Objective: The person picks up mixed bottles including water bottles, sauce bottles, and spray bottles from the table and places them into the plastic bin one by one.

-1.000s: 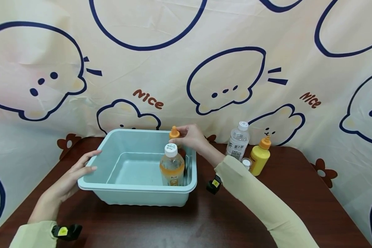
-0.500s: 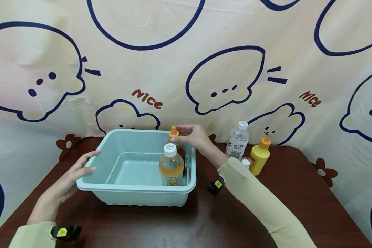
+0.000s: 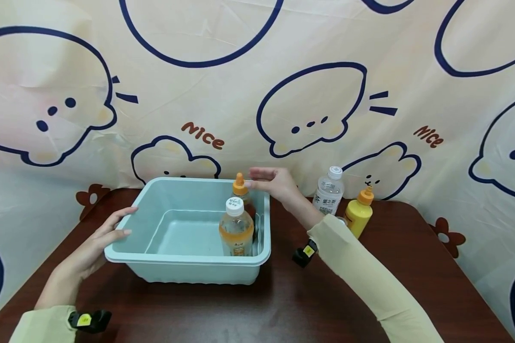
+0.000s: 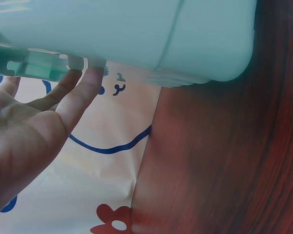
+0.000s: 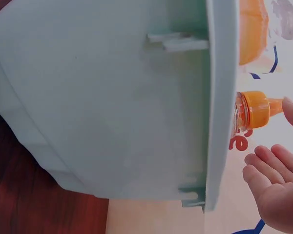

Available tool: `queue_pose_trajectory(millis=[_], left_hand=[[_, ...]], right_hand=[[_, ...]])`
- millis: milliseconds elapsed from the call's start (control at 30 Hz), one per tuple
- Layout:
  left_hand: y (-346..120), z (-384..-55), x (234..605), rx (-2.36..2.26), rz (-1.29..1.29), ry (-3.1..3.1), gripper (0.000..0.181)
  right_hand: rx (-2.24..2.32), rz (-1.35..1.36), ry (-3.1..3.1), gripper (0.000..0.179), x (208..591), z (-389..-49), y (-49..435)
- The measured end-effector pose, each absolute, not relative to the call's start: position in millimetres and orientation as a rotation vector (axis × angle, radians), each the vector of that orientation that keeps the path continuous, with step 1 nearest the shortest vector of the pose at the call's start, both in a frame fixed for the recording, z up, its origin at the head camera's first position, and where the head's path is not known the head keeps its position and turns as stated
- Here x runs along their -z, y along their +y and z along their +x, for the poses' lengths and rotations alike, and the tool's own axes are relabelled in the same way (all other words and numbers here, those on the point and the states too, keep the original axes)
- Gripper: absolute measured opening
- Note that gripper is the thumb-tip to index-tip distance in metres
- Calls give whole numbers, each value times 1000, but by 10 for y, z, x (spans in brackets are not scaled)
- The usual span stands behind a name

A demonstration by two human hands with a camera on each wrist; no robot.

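A pale blue-green plastic basin [image 3: 180, 259] stands on the table. My left hand [image 3: 87, 252] rests on its left rim, with fairly straight fingers reaching over the edge; the left wrist view shows these fingers [image 4: 80, 92] against the basin's outer side. Inside, at the right end, a squeeze bottle with an orange nozzle cap [image 3: 240, 187] stands behind a white-capped drink bottle [image 3: 236, 236], which hides most of it. My right hand [image 3: 279, 185] is open above the back right rim, its thumb close to the nozzle; whether they touch I cannot tell.
To the right stand a clear bottle with a white cap [image 3: 328, 193] and a yellow squeeze bottle [image 3: 358, 214]; my right sleeve partly hides a small container between them. A patterned cloth [image 3: 223, 95] hangs behind the brown table [image 3: 189, 314].
My right hand has let go of the orange-capped squeeze bottle and drawn slightly up and right, its fingers spreading. The bottle stays in the basin. My left hand keeps its place on the rim.
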State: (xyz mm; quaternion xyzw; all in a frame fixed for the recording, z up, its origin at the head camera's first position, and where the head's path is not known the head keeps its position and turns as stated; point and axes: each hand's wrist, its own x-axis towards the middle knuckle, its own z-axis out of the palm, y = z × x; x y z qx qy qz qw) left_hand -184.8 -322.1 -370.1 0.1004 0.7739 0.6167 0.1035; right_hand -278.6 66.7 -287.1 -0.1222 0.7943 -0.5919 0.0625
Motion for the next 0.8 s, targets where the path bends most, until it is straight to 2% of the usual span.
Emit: queue_pose_trajectory(millis=[800], left_hand=[[-3235, -1861, 3700, -1811, 282, 2269, 50]], right_hand=[[1879, -450, 2427, 44, 2670, -2797, 1092]])
